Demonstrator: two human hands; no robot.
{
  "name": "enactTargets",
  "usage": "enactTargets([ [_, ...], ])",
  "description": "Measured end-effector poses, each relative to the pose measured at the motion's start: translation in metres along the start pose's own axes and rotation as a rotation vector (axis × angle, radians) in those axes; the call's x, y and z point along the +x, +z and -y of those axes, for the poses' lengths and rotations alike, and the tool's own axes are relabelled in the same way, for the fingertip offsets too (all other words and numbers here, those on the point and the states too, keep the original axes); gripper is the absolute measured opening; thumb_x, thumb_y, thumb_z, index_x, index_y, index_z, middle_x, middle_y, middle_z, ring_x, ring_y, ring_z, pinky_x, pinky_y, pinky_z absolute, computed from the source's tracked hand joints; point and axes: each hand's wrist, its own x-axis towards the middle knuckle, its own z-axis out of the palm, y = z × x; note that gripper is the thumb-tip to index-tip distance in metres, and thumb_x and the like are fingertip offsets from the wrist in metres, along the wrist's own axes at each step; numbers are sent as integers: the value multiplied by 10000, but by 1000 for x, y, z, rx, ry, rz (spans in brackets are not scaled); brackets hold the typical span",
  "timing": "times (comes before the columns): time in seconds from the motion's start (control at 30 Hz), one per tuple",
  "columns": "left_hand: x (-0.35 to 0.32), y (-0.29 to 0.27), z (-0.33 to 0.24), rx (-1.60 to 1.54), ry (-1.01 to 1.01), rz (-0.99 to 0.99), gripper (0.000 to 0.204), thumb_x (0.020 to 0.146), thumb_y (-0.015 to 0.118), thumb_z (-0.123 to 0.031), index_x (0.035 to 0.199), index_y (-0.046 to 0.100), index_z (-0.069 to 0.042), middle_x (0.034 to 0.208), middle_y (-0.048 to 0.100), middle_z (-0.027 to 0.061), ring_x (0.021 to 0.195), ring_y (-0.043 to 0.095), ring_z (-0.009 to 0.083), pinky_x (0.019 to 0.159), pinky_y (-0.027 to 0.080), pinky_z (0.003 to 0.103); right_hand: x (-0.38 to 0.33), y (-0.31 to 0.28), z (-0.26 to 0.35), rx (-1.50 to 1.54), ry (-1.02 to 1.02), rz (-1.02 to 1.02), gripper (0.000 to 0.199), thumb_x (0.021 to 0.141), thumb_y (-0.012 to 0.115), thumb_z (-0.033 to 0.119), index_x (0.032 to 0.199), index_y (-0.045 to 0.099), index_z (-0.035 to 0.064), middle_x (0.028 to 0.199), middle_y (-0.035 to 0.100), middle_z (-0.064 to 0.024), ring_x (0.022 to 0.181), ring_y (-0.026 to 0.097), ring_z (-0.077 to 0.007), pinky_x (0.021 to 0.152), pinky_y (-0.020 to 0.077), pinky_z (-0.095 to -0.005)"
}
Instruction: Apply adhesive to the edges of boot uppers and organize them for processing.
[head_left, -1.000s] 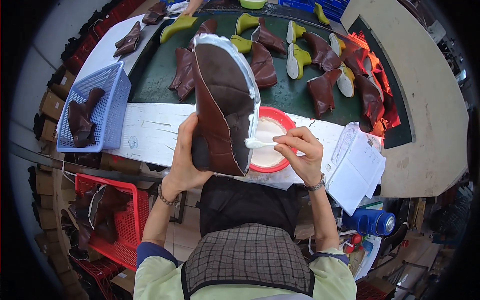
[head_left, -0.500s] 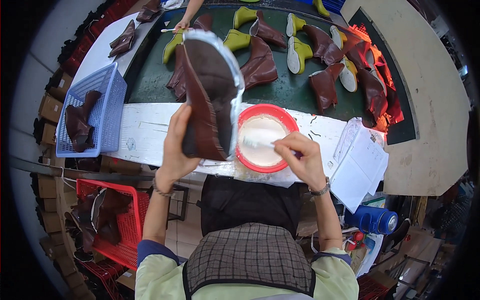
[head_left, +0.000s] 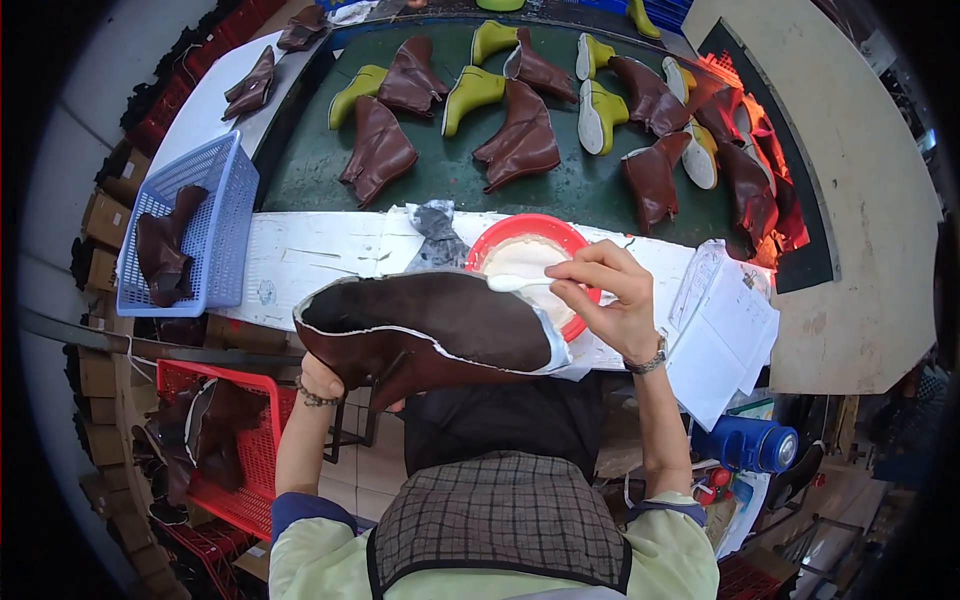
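Underside up, a brown leather boot lies sideways in front of me, with a pale whitish edge along its bottom rim. My left hand is closed on its left end from below, and most of those fingers are hidden behind the leather. Between thumb and fingers my right hand pinches a small white brush. The brush's head is at the upper right rim of the boot, over the red bowl of creamy white paste. Behind the boot, a grey crumpled cloth lies on the white bench.
Brown boots and yellow-green boots lie in rows on the green conveyor belt. A blue basket stands left, above a red crate. Papers and a blue flask are at the right.
The boot has swung down from upright to sideways. My right hand has lifted the brush out of the bowl to the boot's rim. Another person's hand has withdrawn from the belt's far left.
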Motion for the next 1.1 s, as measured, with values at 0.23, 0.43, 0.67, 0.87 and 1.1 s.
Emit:
enactTargets([
  [0.23, 10, 14, -6, -1, -61, 68, 1092, 631, 870, -117, 1549, 291, 10, 1464, 476, 257, 1249, 572, 414, 982, 519, 499, -6, -6, 12, -13, 99, 9, 157, 768, 829, 126, 920, 791, 132, 825, 673, -8, 733, 631, -150, 657, 419, -299],
  [0.43, 31, 32, 16, -11, -283, 197, 1111, 644, 893, -164, 1554, 277, 3, 1446, 487, 274, 1216, 594, 427, 940, 547, 514, 18, -6, 16, -92, -131, 110, 212, 729, 852, 93, 933, 800, 119, 847, 672, -9, 761, 596, -142, 758, 380, -311],
  [0.67, 47, 46, 31, -114, -512, 379, 967, 710, 821, -141, 1507, 319, 76, 1344, 543, 339, 1116, 647, 459, 891, 565, 525, 53, 8, 32, -57, -304, 213, 175, 746, 857, 185, 907, 789, 175, 814, 635, 41, 733, 565, -126, 763, 330, -328],
  [0.87, 53, 60, 39, -108, -565, 335, 985, 710, 828, -247, 1476, 335, 129, 1228, 597, 345, 974, 700, 446, 779, 605, 462, 68, 28, 35, -61, -428, 220, 218, 725, 862, 176, 932, 796, 169, 850, 637, 30, 760, 548, -141, 791, 343, -330],
  [1.1, 29, 49, 3, -90, -257, 243, 993, 685, 849, -181, 1482, 333, 110, 1258, 574, 367, 1072, 644, 521, 822, 583, 528, 27, 2, 1, -2, -151, 104, 199, 734, 854, 130, 926, 802, 145, 856, 657, 4, 826, 595, -149, 833, 375, -322],
])
